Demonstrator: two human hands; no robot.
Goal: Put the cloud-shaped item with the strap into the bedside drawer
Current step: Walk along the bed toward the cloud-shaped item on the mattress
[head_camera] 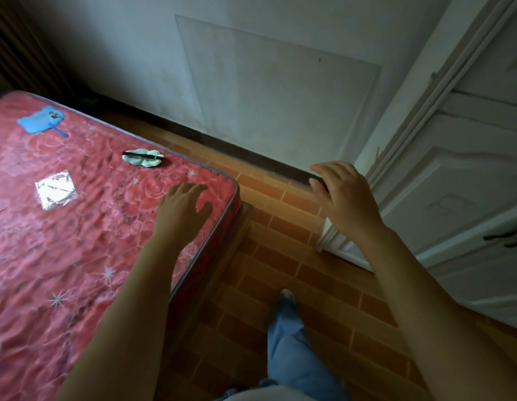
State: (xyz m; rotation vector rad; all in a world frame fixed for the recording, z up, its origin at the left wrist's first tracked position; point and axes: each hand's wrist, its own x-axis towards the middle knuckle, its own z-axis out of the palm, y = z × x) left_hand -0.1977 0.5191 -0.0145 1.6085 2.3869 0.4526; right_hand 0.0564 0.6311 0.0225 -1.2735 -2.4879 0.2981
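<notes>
Cloud-shaped item [142,158] is lying strap-up on the bed [78,227], so the left hand [182,209], fingers spread and empty, should be pinching that strap.

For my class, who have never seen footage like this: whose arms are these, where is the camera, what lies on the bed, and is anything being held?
This is a single view from a camera worn on a person's head, looking down at their own bare arms. The left hand hovers over a red mattress; the right hand is raised near a white door. Both are empty. On the mattress lie a pale green cloud-shaped item with a black strap, a blue cloud-shaped fan and a silvery packet. No drawer shows.
</notes>
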